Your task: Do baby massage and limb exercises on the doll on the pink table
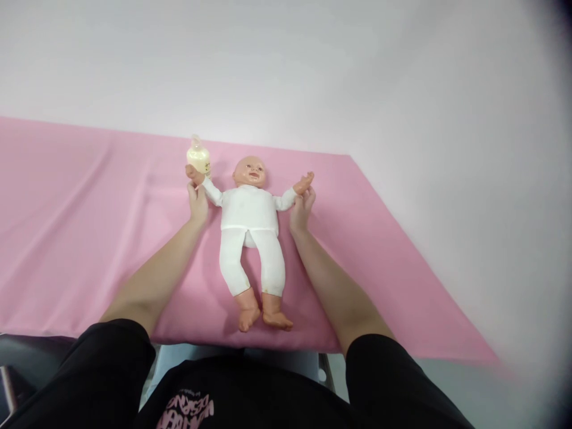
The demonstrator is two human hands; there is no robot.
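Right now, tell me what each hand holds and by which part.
The left hand grips the baby doll at one wrist, the right hand at the other. The baby bottle stands behind the doll's fist; neither hand holds it.

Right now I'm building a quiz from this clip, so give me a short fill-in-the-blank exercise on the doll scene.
1. The doll lies on its back on a ____ cloth.
2. The left hand holds the doll's arm just below a baby ____.
3. The right hand touches the doll's other ____.
4. The doll's outfit is ____.

Missing words: pink; bottle; hand; white
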